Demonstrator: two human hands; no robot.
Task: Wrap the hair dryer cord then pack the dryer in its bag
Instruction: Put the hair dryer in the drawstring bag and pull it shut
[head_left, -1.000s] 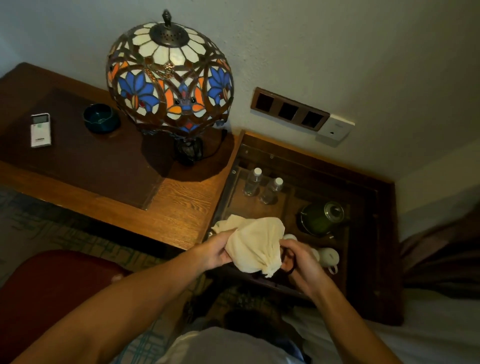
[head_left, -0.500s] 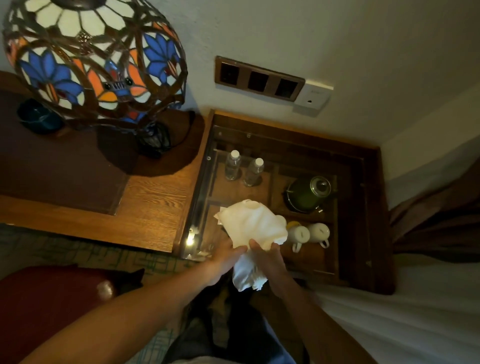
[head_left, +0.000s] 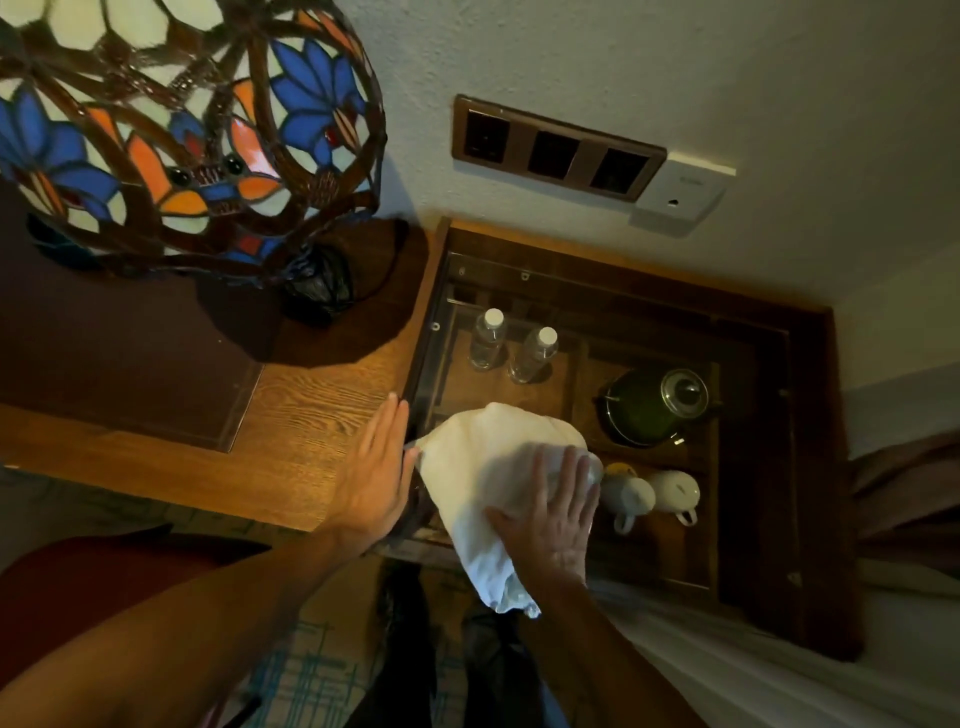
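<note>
A cream cloth bag (head_left: 483, 467), bulging with something inside, lies on the glass top of the low wooden cabinet (head_left: 810, 467). Its gathered mouth hangs over the front edge toward me. The hair dryer and its cord are hidden, presumably inside the bag. My right hand (head_left: 558, 512) lies flat on the bag's right side with fingers spread. My left hand (head_left: 376, 470) is flat and open, fingers together, at the bag's left edge, resting on the wooden desk (head_left: 306, 410) beside the cabinet.
A stained-glass lamp (head_left: 171, 124) stands close at the upper left on the desk. Under the glass are two water bottles (head_left: 511, 345), a green kettle (head_left: 654, 405) and two white cups (head_left: 649, 493). A socket panel (head_left: 558, 148) sits on the wall. A white bed (head_left: 779, 670) lies to the right.
Both hands let go of the bag's neck. The bag now rests on the glass top, the right hand flat on it and the left hand open beside it. The view moved closer.
</note>
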